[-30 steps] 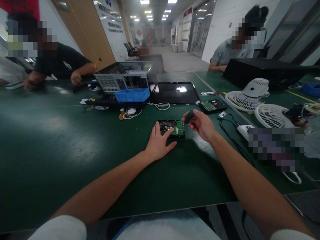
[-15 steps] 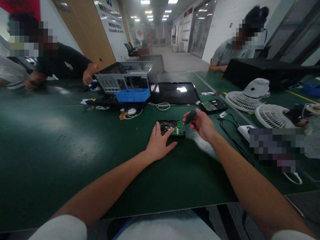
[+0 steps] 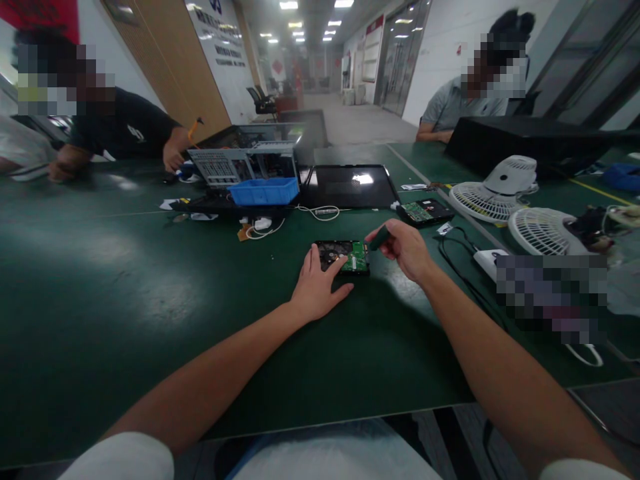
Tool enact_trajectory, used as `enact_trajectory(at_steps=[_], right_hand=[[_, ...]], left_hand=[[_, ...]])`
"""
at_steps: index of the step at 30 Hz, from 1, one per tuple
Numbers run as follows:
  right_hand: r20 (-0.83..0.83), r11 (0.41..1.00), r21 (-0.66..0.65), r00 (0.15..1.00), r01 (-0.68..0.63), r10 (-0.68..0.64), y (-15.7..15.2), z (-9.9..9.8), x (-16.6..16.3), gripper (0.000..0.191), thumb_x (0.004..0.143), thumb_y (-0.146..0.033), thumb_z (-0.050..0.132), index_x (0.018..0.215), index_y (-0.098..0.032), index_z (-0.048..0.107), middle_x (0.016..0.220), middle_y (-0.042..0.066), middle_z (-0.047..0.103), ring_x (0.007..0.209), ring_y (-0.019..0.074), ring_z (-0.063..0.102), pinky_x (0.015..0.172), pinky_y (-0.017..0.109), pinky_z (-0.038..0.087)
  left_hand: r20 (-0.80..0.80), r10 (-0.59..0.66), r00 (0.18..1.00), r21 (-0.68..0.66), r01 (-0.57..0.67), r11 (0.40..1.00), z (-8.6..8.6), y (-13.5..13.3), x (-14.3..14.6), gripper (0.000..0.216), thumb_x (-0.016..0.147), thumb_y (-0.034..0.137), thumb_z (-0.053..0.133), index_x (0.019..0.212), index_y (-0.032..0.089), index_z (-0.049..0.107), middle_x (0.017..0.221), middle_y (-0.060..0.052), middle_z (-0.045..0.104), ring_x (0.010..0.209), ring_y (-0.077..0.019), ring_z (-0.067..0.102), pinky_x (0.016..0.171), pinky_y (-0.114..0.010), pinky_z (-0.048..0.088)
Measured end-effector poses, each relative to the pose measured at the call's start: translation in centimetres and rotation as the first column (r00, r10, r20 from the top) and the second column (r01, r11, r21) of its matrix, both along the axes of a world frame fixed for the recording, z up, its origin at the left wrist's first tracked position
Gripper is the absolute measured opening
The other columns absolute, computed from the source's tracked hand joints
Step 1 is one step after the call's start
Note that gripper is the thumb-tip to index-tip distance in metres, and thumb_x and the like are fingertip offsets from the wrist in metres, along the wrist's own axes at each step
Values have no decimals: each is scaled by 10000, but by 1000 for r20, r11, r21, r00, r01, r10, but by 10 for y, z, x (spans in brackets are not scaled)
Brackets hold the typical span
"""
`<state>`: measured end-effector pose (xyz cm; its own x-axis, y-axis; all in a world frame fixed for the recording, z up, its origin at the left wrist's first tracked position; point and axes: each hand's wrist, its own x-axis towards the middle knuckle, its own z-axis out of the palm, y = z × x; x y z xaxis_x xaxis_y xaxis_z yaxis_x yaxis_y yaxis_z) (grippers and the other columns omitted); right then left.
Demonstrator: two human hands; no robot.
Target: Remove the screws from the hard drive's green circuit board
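Note:
A hard drive [image 3: 356, 257] with a green circuit board facing up lies flat on the green table. My left hand [image 3: 317, 287] rests on its left part, fingers spread and stretched out over it, with the thumb apart on the near side. At the drive's upper right corner, my right hand [image 3: 407, 250] is closed around a screwdriver [image 3: 379, 238] with a dark green handle. The handle is tilted; its shaft and tip are too small to make out. A second hard drive [image 3: 425, 211], also circuit board up, lies farther back to the right.
Behind the drive are a blue bin [image 3: 264, 191], an open computer case [image 3: 220, 167] and a black panel [image 3: 345, 187]. White fan parts [image 3: 483, 202], a power strip [image 3: 487, 259] and cables lie right. Two people [image 3: 135, 127] [image 3: 445, 110] sit across the table [image 3: 165, 287].
My right hand has tilted slightly with the screwdriver, its handle now leaning a little lower beside the drive's corner. My left hand stays in place on the drive.

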<state>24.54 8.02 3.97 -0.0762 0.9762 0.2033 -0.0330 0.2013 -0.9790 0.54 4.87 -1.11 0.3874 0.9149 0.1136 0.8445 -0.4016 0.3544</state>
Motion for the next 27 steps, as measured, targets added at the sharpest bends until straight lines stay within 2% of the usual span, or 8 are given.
enact_trajectory(at_steps=[5,8,13,17,27], right_hand=[[-32,998,-16,997,-68,68,-3,3,-2,372,926,-566,578,901,-222,716,826,57,699,569,139,453,477,272,263],[4,994,-17,994,-108,108,-5,5,-4,401,951,-557,531,1015,-227,749,877,58,709,567,130,436,482,273,255],[59,993,-28,991,-116,118,-3,4,-2,468,958,-595,506,878,-206,752,809,65,694,552,133,434,480,286,252],[35,994,-44,994,-99,100,1,1,2,447,953,-598,514,858,-211,715,727,47,666,533,139,435,472,285,249],[63,996,4,994,-88,88,-4,6,-3,438,971,-564,492,888,-193,710,856,62,712,553,120,412,479,272,242]], left_hand=[[1,0,1000,1,0,1000,0,0,0,694,952,652,574,1581,405,417,1765,-56,-49,1592,-476,17,1228,-620,262],[-1,2,1000,4,-2,1000,0,0,1,697,953,654,571,1583,402,412,1765,-52,-47,1592,-474,3,1230,-624,255],[2,2,1000,-5,-2,1000,-2,1,0,711,947,676,564,1587,413,401,1765,-58,-72,1586,-492,31,1220,-634,270],[-1,8,1000,6,-8,1000,-4,2,0,705,944,656,583,1582,409,412,1765,-60,-63,1588,-487,30,1229,-620,263],[18,2,1000,6,-2,1000,-7,3,-1,716,941,687,561,1583,408,410,1764,-73,-58,1589,-486,17,1217,-640,266]])
